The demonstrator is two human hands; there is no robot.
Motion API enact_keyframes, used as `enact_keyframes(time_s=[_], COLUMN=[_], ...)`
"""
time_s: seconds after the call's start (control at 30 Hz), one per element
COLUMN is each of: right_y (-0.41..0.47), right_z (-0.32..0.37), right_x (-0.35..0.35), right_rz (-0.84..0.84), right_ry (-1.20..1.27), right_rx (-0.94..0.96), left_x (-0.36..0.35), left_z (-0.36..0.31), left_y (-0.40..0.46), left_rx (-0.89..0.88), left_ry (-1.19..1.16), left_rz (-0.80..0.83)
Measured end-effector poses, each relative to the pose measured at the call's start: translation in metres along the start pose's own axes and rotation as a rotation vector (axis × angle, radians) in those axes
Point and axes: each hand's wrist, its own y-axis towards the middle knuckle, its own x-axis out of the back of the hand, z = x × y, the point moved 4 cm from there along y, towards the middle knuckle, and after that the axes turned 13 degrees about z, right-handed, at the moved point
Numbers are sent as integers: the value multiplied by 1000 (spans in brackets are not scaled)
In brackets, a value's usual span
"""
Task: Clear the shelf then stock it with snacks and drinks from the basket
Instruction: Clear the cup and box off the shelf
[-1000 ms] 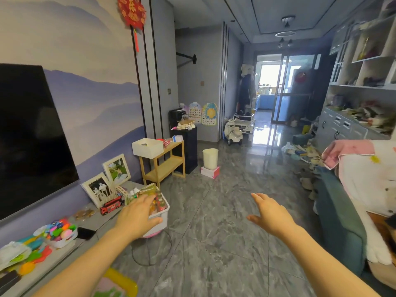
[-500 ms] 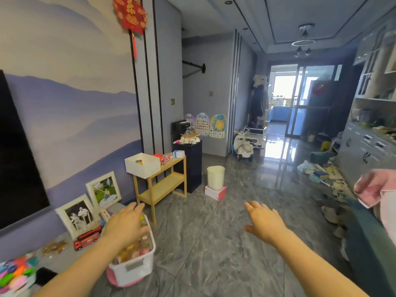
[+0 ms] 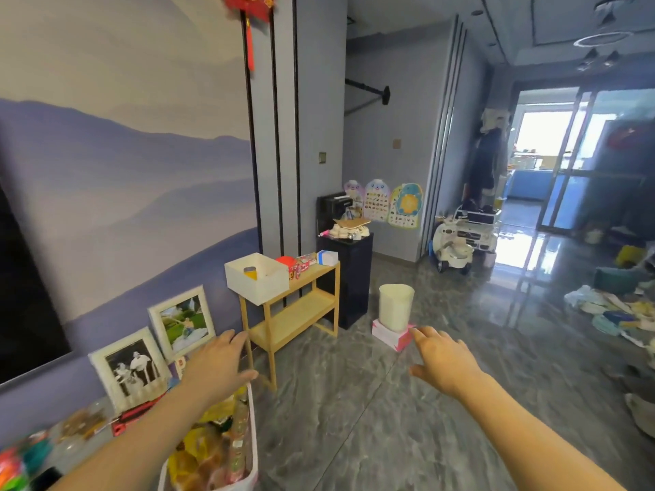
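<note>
The wooden shelf has drawn nearer, its top not yet cleared; the snack basket sits below the left hand; the right hand too hovers open, empty.

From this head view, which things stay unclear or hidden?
- Basket: its near part is cut off by the bottom edge; the left hand and forearm cover part of the contents.
- Packets on the shelf top: too small and blurred to identify.
- White box: its wall hides most of the inside.
</note>
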Motion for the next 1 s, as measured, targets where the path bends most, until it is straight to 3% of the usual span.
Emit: enact_keyframes(time_s=[0.53, 1.0], right_y=[321, 598], right_z=[3, -71], right_x=[74, 145], right_rz=[-30, -27], right_ry=[55, 17], right_rx=[75, 140], left_x=[61, 88], left_z=[43, 21], left_y=[303, 577], left_rx=[114, 155], left_ry=[-23, -79], left_rz=[-20, -19])
